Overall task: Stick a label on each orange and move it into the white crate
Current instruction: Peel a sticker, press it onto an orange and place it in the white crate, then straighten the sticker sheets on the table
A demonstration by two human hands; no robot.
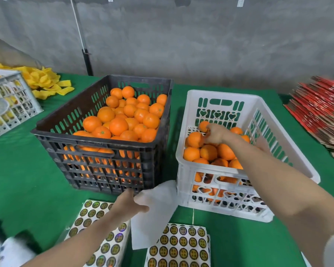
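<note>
My right hand [215, 133] reaches deep into the white crate [184, 180], which stands toward the right side of the tabletop [27, 180], and my fingers curl round an orange [203, 125] at the crate's far left, just above the fruit [208, 152] that covers its floor. The orange is inside the crate, close to the far wall with the heart-shaped cutouts. My left hand [130, 204] is low near the front edge, right at the near right corner of the black crate [96, 144], with the thumb stretched out over a blank white sheet [158, 220]; I cannot tell whether it pinches the sheet or only lies on it. The black crate sits left of the white one, the two just beside each other, and is heaped with oranges [121, 116]. Two label sheets lie along the front edge: one [89, 211] partly under my left forearm, the other [181, 241] right of the blank sheet. At the far left corner lies a pile of yellow foam nets [44, 81], with a second white crate [8, 97] at the left edge. Red flat cartons [320, 108] are stacked at the right edge.
</note>
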